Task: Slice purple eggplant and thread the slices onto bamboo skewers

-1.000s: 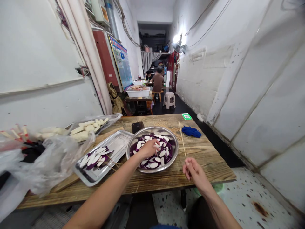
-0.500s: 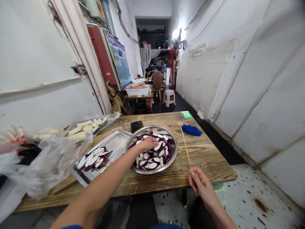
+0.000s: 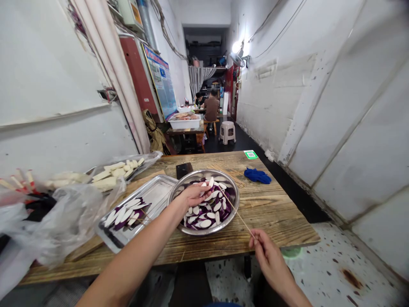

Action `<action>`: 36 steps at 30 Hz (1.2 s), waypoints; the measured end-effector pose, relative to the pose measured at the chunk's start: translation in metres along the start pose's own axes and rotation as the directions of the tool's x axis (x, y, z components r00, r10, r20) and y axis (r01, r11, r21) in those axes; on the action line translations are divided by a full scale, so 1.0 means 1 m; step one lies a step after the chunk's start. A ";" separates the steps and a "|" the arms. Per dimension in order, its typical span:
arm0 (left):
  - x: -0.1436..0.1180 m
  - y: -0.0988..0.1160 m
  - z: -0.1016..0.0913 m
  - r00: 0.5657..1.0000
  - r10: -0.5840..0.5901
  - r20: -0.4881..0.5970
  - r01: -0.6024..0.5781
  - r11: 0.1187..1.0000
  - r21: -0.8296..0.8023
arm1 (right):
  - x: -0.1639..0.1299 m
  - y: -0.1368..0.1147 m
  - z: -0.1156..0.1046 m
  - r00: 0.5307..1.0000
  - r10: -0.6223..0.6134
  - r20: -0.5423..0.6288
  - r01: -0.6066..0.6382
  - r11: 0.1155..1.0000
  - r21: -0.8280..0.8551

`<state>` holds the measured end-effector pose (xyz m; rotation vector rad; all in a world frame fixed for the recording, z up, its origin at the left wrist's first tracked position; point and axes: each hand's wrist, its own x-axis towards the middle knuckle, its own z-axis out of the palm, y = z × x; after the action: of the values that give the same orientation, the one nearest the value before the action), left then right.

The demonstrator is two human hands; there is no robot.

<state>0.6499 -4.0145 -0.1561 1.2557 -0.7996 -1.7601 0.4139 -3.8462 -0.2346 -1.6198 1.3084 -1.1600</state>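
Note:
A round metal bowl (image 3: 204, 232) full of purple-skinned, white-fleshed eggplant slices (image 3: 205, 223) stands on the wooden table. Over the bowl, my left hand (image 3: 196, 194) pinches one eggplant slice (image 3: 211, 183) between thumb and fingers. My right hand (image 3: 265, 249), at the table's front edge, grips the near end of a thin wooden skewer (image 3: 239, 216). The skewer slants up to the left across the bowl's rim, its tip close to the held slice; whether they touch I cannot tell. Left of the bowl, a metal tray (image 3: 153, 187) holds skewered eggplant slices (image 3: 126, 213).
Loose skewers (image 3: 228, 172) lie behind the bowl, near a blue cloth (image 3: 257, 175) and a green QR card (image 3: 251, 154). Plastic bags (image 3: 73, 217) and pale cut pieces (image 3: 110, 175) crowd the left side. Farther back are a stool (image 3: 227, 131) and two seated people (image 3: 211, 107).
My left hand has lifted a slice from among the others in the bowl. My right hand has swung the skewer's tip leftward over the bowl toward that slice.

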 end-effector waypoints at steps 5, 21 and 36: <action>-0.002 -0.002 -0.001 0.996 -0.073 -0.041 0.069 0.993 -0.098 | -0.002 0.001 0.001 0.994 -0.086 0.062 0.092 0.991 -0.097; -0.014 -0.012 0.010 0.998 0.005 0.065 0.005 0.989 -0.151 | 0.016 -0.014 0.005 0.993 -0.053 0.110 0.093 0.916 -0.391; -0.008 -0.012 -0.003 0.999 0.019 -0.030 -0.026 0.962 -0.272 | 0.023 -0.029 0.009 0.960 -0.277 0.049 0.273 0.874 -0.403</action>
<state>0.6515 -4.0021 -0.1633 1.0798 -0.5314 -1.7622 0.4334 -3.8622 -0.2063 -2.1650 1.4271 -1.1066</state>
